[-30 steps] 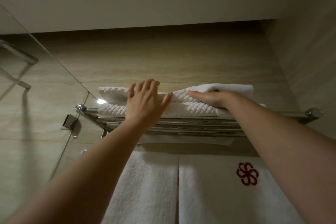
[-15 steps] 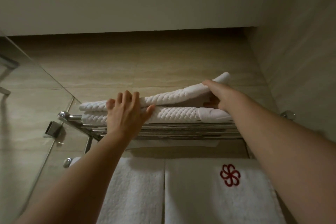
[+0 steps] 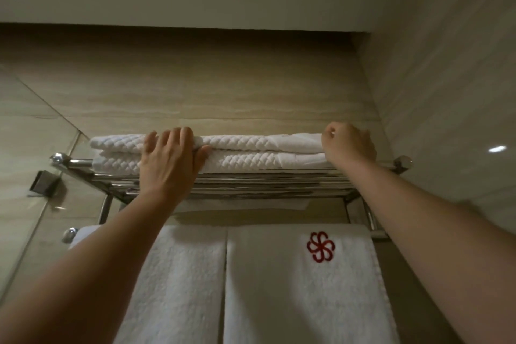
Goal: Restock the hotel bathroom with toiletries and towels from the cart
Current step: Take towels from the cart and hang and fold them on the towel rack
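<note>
Two folded white quilted towels lie stacked on a chrome wall rack (image 3: 251, 186). My left hand (image 3: 170, 160) rests flat on the left part of the stack, fingers straight over the top towel (image 3: 251, 142) and thumb at the seam above the lower towel (image 3: 245, 161). At the right end of the stack my right hand (image 3: 349, 145) has its fingers curled round the end of the top towel, which it hides. The top towel lies level on the lower one.
Two white bath towels hang from the bar below, the left one (image 3: 178, 285) plain and the right one (image 3: 301, 288) with a red flower emblem. A glass shower panel (image 3: 33, 148) with a metal bracket stands at the left. A tiled side wall (image 3: 446, 92) closes in on the right.
The right end of the top towel, lifted half a second ago, now lies flat on the lower towel. My right hand moved to the stack's right end and curled. My left hand stayed on the stack.
</note>
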